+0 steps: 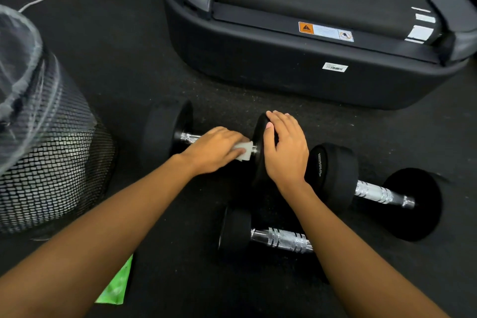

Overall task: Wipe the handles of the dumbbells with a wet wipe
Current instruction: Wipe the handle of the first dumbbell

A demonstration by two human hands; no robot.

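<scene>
My left hand [216,150]: closed over the wet wipe [242,151], holding it against the handle of the far dumbbell [167,131], right up by that dumbbell's right-hand weight.
Wet wipe: white and folded, with only its end showing past my fingers; the rest is under my palm.
My right hand [286,150]: holding the far dumbbell's right weight, fingers curved over the top of it, thumb on the face next to the handle.
Far dumbbell: lying on the floor [154,72] across my view. A short bare piece of chrome handle shows between my left hand and the left weight.
Second dumbbell [379,193]: on the floor to the right, one weight just beside my right wrist, handle uncovered.
Third dumbbell [281,239]: nearest me, with my right forearm across its right end.
Green packet [117,284]: flat on the floor, partly hidden by my left forearm.
Mesh bin [51,162]: at the left, lined with a clear bag.
Treadmill [309,59]: its black rear end is beyond the dumbbells.
</scene>
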